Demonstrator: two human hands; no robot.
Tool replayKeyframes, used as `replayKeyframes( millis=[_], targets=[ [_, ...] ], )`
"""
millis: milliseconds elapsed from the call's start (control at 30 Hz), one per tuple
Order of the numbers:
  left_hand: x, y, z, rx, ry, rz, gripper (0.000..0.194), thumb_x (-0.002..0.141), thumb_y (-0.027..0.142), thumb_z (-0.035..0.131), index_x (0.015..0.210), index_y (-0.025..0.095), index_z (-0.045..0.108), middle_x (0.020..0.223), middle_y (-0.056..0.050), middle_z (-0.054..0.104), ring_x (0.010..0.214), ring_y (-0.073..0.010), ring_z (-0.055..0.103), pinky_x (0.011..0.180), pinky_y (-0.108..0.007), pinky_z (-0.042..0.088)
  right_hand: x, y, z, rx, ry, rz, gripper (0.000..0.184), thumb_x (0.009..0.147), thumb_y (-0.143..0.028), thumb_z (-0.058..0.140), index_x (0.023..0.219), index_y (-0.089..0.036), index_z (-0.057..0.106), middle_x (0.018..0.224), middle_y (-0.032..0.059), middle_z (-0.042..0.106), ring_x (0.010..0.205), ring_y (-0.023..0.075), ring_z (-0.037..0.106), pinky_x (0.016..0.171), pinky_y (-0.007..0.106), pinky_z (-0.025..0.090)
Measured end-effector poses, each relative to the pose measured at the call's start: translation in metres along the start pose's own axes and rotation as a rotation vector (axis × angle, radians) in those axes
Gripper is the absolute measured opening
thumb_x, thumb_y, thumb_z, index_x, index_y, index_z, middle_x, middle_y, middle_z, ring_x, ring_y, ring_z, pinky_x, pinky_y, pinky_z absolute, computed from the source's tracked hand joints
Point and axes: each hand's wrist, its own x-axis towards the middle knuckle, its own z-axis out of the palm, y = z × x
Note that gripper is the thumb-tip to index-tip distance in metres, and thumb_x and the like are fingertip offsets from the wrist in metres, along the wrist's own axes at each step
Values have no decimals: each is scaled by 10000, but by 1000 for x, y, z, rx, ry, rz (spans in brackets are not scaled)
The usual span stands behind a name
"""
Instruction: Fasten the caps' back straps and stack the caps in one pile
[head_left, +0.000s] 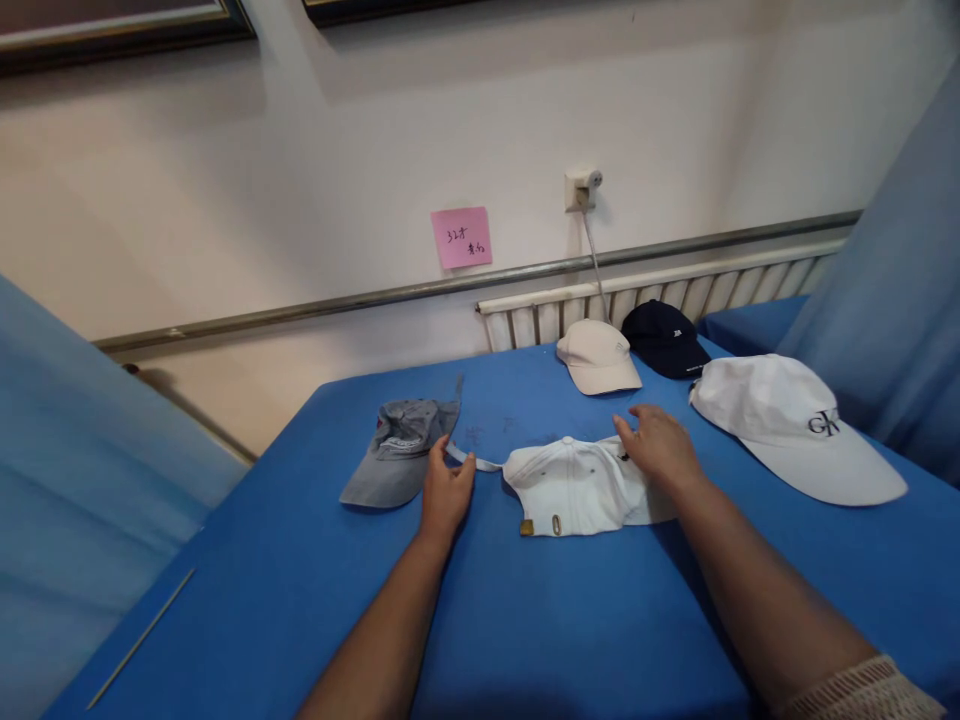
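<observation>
A white cap (pixel 574 485) lies in front of me with its back toward me, a brass buckle (pixel 527 527) and an eyelet at its lower edge. Its loose strap (pixel 484 464) stretches out to the left, and my left hand (pixel 448 487) has its end at the fingers, thumb and forefinger on either side. My right hand (pixel 661 445) is over the cap's right side, thumb and forefinger apart, its other fingers partly hidden. Just left of my left hand is a faded grey cap (pixel 397 460), its own strap sticking up.
Toward the back are a cream cap (pixel 596 352) and a navy cap (pixel 661 337). A large white cap (pixel 780 415) with black letters lies at the right. A thin stick (pixel 141 638) rests on the blue table cover (pixel 300 590). Behind stand a radiator (pixel 540 318) and a rail (pixel 360 301).
</observation>
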Motion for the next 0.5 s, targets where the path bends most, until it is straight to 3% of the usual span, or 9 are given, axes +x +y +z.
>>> replayKeyframes(
  millis=[100,233,300,400,500],
  targets=[
    [-11,10,-1,228,0,180,568,804,374,611,1314,173,461,1373,-180,449,889,-216,664,828,-388,534,9,12,-3,-135,-229,113,482,899,-511,400,1040,-121,646,1058,198,665,1001,318,613,830,396,416],
    [-17,12,-1,298,-31,268,552,821,337,578,1334,179,450,1534,-166,223,1132,-271,582,834,-375,545,7,9,-4,-128,-339,112,564,874,-586,395,1095,-127,637,1086,193,668,1024,317,613,815,376,424],
    [-17,8,-1,341,-125,251,491,815,329,581,1273,166,518,1520,-162,275,1181,-286,551,838,-376,545,6,8,-2,-115,-396,117,578,845,-610,428,1082,-130,646,1086,196,671,1018,327,617,803,384,430],
    [-13,1,2,398,-293,246,317,803,294,582,1085,163,647,1358,-150,521,1216,-292,528,975,-435,470,7,10,1,-36,-488,141,546,766,-629,548,969,-141,684,1005,189,698,936,325,645,751,379,442],
    [-7,-6,5,310,-338,243,257,781,261,591,1004,167,679,1284,-141,588,1217,-285,529,1036,-459,411,4,13,1,294,-643,147,468,674,-594,688,839,-157,699,895,145,724,809,276,660,671,333,452]
  ],
)
